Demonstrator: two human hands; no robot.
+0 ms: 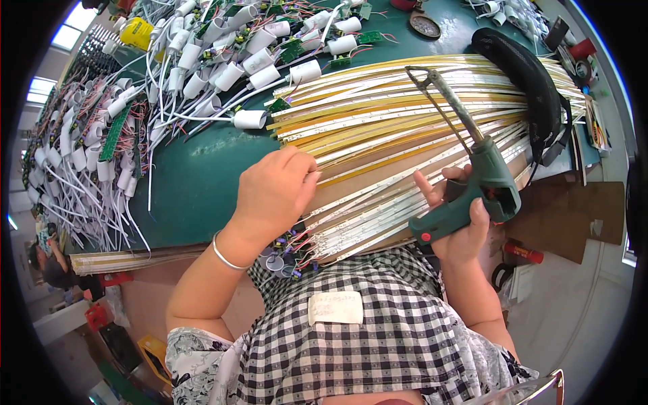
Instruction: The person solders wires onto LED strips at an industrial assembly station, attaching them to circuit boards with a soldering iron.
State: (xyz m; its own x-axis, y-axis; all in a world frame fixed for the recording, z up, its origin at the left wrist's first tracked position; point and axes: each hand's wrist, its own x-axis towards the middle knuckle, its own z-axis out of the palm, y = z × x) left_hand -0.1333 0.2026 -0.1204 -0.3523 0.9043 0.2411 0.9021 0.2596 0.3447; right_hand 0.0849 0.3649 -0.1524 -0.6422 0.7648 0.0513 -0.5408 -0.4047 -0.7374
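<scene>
My right hand (462, 226) grips a green pistol-shaped soldering gun (496, 182) by its handle, with the thumb and fingers around it. Its long metal barrel, with a thin rod alongside, points up and away over the strips. My left hand (277, 185) is closed in a pinch at the left ends of the long, narrow LED strips (378, 115); whatever lies between its fingertips is hidden. The strips, white and yellow, lie side by side on a brown board (378, 174). At the near left corner of the board are small wired circuit parts with grey round ends (277, 263).
Heaps of white lamp sockets (250, 119) with cables and green circuit boards cover the left and far parts of the green table (196, 182). A black padded pouch (520, 84) lies across the strips' right end. A small round dish (425, 25) sits at the far side.
</scene>
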